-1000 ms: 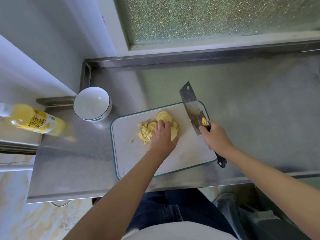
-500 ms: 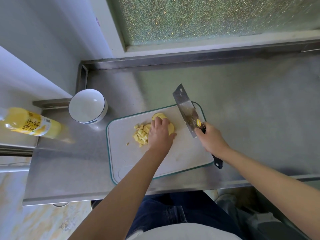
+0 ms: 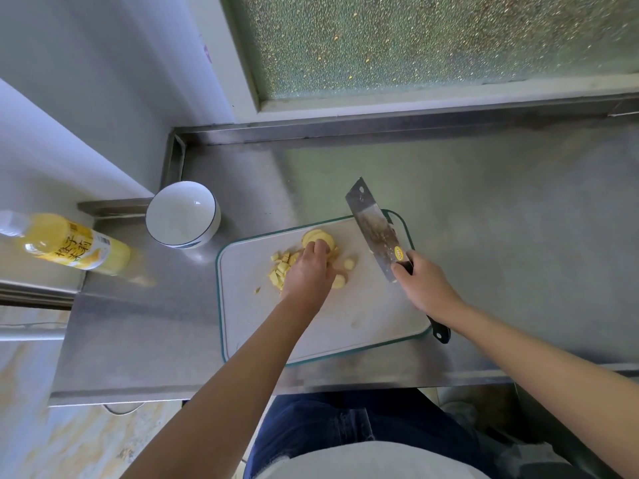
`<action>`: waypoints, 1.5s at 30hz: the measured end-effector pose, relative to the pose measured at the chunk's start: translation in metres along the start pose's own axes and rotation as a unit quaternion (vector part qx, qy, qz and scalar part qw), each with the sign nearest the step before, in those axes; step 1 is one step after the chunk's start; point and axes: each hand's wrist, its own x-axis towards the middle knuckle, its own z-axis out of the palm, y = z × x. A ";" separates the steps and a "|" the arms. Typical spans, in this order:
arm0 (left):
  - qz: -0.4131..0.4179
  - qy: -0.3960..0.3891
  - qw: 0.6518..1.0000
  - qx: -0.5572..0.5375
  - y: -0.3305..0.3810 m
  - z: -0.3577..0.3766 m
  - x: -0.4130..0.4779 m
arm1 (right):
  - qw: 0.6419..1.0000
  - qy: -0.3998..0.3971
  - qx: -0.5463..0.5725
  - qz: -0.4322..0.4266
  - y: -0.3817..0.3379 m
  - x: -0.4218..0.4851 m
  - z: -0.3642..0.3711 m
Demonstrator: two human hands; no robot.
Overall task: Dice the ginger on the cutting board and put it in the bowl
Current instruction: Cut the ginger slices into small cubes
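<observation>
Stainless steel forms the long counter (image 3: 484, 202), on which a white rectangular cutting board with a green rim (image 3: 345, 323) is laid close to the near edge. Pale yellow ginger (image 3: 332, 243) is gathered on the far left part of the board: small diced cubes (image 3: 280, 267) to the left and round slices (image 3: 316, 236) to the right, with two slices lying loose just beside the pile. The left hand (image 3: 307, 274) is laid over the pile, its fingers bent and held together, the tips pressed onto the stacked slices. A steel cleaver with a black handle (image 3: 373, 229) is gripped by the right hand (image 3: 425, 288), whose fingers are wrapped round the handle. The blade is angled over the board's far right corner, apart from the ginger. A round white bowl with a blue rim line (image 3: 179, 216) is set on the counter just left of the board's far corner. Only its white inside is shown, all the ginger being on the board. Farther left, a plastic bottle filled with yellow-orange drink (image 3: 69, 247) is seen.
</observation>
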 end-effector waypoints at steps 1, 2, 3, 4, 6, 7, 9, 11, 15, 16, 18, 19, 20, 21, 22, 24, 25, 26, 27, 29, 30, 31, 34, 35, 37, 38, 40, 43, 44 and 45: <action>-0.009 0.003 1.000 -0.019 -0.001 -0.002 -0.001 | 1.000 0.004 -0.001 0.000 0.000 0.000 0.001; -0.016 0.008 0.999 -0.045 -0.002 -0.004 -0.003 | 1.000 0.008 -0.003 0.000 0.000 -0.001 0.002; -0.020 0.016 0.997 -0.074 -0.003 -0.005 -0.005 | 1.000 0.010 -0.002 0.001 0.000 -0.002 0.004; -0.022 0.027 0.994 -0.104 -0.004 -0.007 -0.008 | 1.000 0.010 0.001 0.001 -0.001 -0.004 0.005; -0.028 0.059 0.985 -0.158 -0.009 -0.013 -0.015 | 1.000 0.008 0.004 -0.002 -0.004 -0.009 0.010; -0.033 0.081 0.979 -0.184 -0.013 -0.016 -0.019 | 1.000 0.005 0.004 -0.003 -0.006 -0.012 0.012; -0.052 0.123 0.962 -0.238 -0.024 -0.023 -0.028 | 1.000 0.001 0.005 -0.003 -0.011 -0.021 0.019; -0.079 0.159 0.942 -0.283 -0.039 -0.033 -0.038 | 1.000 -0.010 0.010 -0.005 -0.019 -0.031 0.029; -0.162 0.222 0.906 -0.322 -0.073 -0.053 -0.059 | 0.998 -0.060 0.021 -0.014 -0.040 -0.052 0.055; -0.181 0.231 0.899 -0.326 -0.082 -0.057 -0.064 | 0.997 -0.074 0.019 -0.019 -0.045 -0.056 0.063; -0.215 0.240 0.886 -0.334 -0.098 -0.061 -0.073 | 0.994 -0.102 0.012 -0.028 -0.055 -0.064 0.079; -0.230 0.240 0.880 -0.339 -0.104 -0.064 -0.078 | 0.993 -0.113 0.008 -0.030 -0.059 -0.067 0.088; -0.245 0.237 0.876 -0.343 -0.111 -0.064 -0.082 | 0.992 -0.121 0.005 -0.031 -0.062 -0.069 0.097; -0.258 0.235 0.871 -0.347 -0.116 -0.064 -0.086 | 0.991 -0.128 0.001 -0.032 -0.065 -0.071 0.105; -0.270 0.235 0.865 -0.351 -0.121 -0.064 -0.089 | 0.990 -0.134 -0.002 -0.033 -0.067 -0.073 0.114; -0.281 0.233 0.860 -0.355 -0.129 -0.063 -0.095 | 0.989 -0.141 -0.011 -0.034 -0.070 -0.075 0.129; -0.284 0.231 0.860 -0.355 -0.130 -0.063 -0.097 | 0.989 -0.143 -0.021 -0.036 -0.071 -0.075 0.134; -0.286 0.229 0.860 -0.355 -0.131 -0.062 -0.099 | 0.988 -0.145 -0.033 -0.038 -0.071 -0.074 0.139; -0.287 0.228 0.860 -0.354 -0.132 -0.062 -0.100 | 0.988 -0.145 -0.043 -0.040 -0.072 -0.074 0.142; -0.285 0.223 0.862 -0.355 -0.131 -0.061 -0.102 | 0.988 -0.140 -0.048 -0.035 -0.073 -0.072 0.144; -0.283 0.219 0.863 -0.357 -0.130 -0.061 -0.103 | 0.990 -0.133 -0.046 -0.030 -0.073 -0.071 0.144; -0.280 0.213 0.864 -0.360 -0.129 -0.061 -0.103 | 0.991 -0.124 -0.044 -0.025 -0.073 -0.071 0.143; -0.269 0.196 0.870 -0.364 -0.127 -0.058 -0.102 | 0.996 -0.082 -0.041 -0.007 -0.071 -0.066 0.137; -0.267 0.190 0.872 -0.363 -0.126 -0.057 -0.101 | 0.997 -0.070 -0.044 -0.001 -0.070 -0.064 0.134; -0.271 0.175 0.875 -0.361 -0.123 -0.054 -0.099 | 0.997 -0.059 -0.053 0.009 -0.068 -0.063 0.129; -0.274 0.166 0.876 -0.361 -0.122 -0.052 -0.098 | 0.997 -0.058 -0.054 0.011 -0.066 -0.064 0.127; -0.281 0.150 0.875 -0.365 -0.117 -0.050 -0.096 | 0.997 -0.054 -0.054 0.010 -0.066 -0.067 0.126; -0.288 0.149 0.868 -0.377 -0.113 -0.047 -0.094 | 0.996 -0.059 -0.067 -0.006 -0.068 -0.073 0.128; -0.289 0.155 0.863 -0.383 -0.113 -0.047 -0.093 | 0.995 -0.064 -0.076 -0.015 -0.069 -0.075 0.129; -0.290 0.160 0.860 -0.389 -0.112 -0.047 -0.093 | 0.993 -0.074 -0.083 -0.028 -0.070 -0.078 0.130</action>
